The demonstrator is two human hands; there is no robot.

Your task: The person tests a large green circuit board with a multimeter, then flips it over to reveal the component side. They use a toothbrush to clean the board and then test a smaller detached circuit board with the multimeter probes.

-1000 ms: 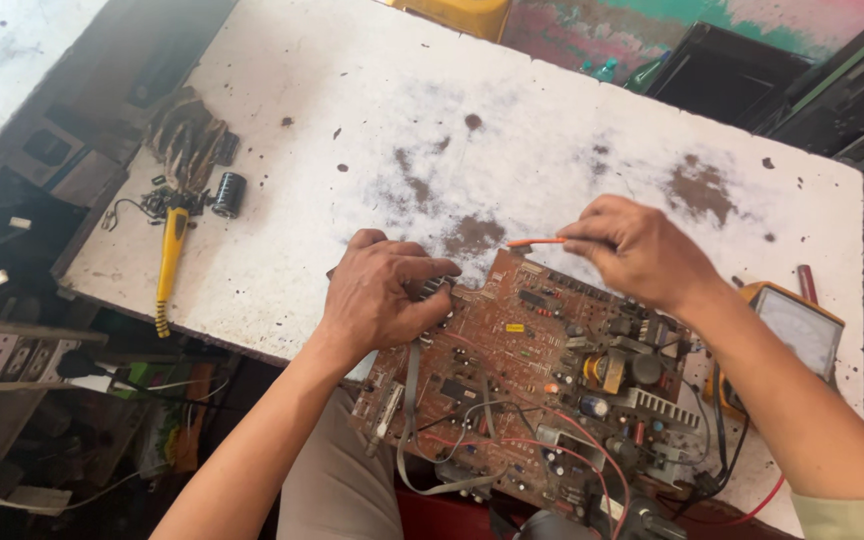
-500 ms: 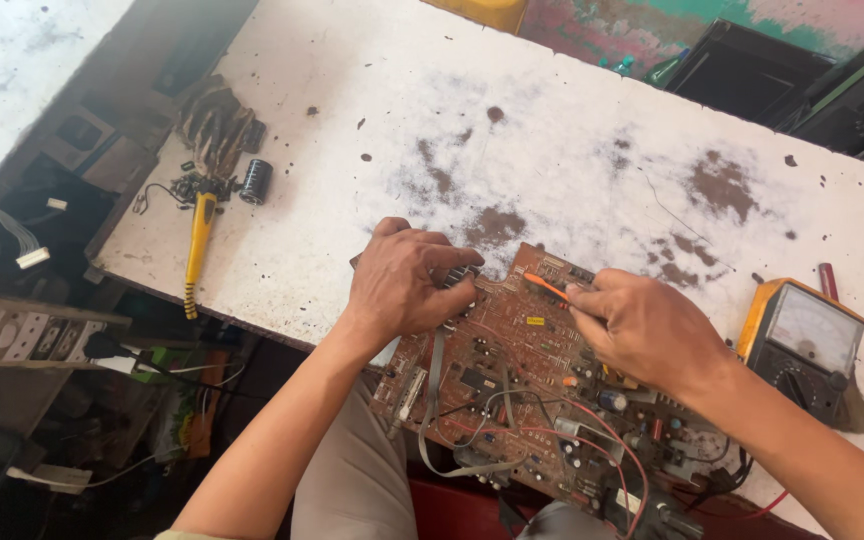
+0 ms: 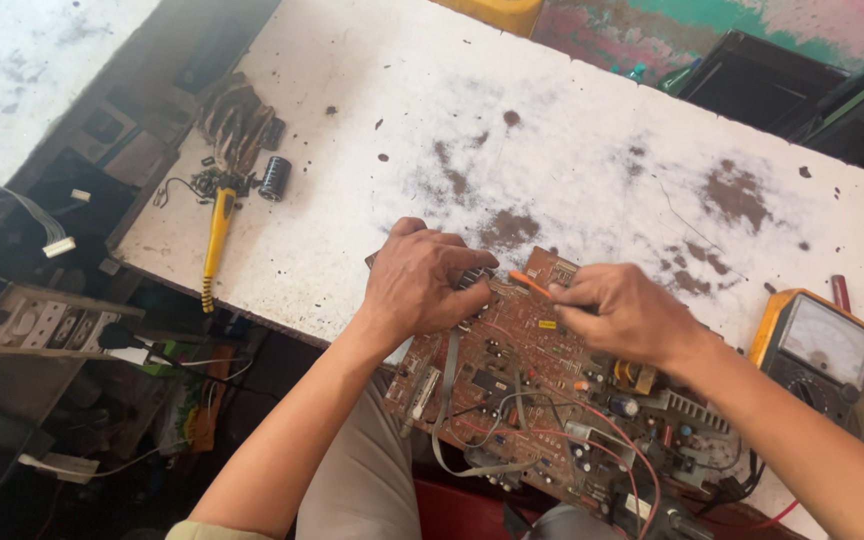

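Compared with the view half a second before, the left hand (image 3: 432,280) keeps its place on the far left corner of the circuit board (image 3: 542,390), while the right hand (image 3: 627,312) has drawn slightly nearer to it, and the orange-handled tool (image 3: 532,285) now points toward the left hand's knuckles rather than away across the board. One second ago the right hand was raised above the board with the tool held off it; it now lies low over the copper-coloured face.

The left hand lies palm down, fingers curled over the board's edge and pressing it against the surface (image 3: 552,130). The right hand is closed in a pinch on the tool, whose orange shaft sticks out to the left between thumb and fingers; whether its tip meets the board cannot be told.

The circuit board is a reddish-brown rectangle set at an angle, its far corner resting on the near edge of the surface and its near part overhanging the person's lap. It carries dense small components, a finned metal heat sink (image 3: 687,410) toward the right, and red and grey wires (image 3: 512,430) looping across its lower half.

Just beside the board at the right stands a yellow-cased meter (image 3: 817,350) with a pale dial face. Well apart at the left lie a yellow-handled screwdriver (image 3: 215,235) and a small black cylindrical part (image 3: 273,178). The surface is white, stained with brown patches.
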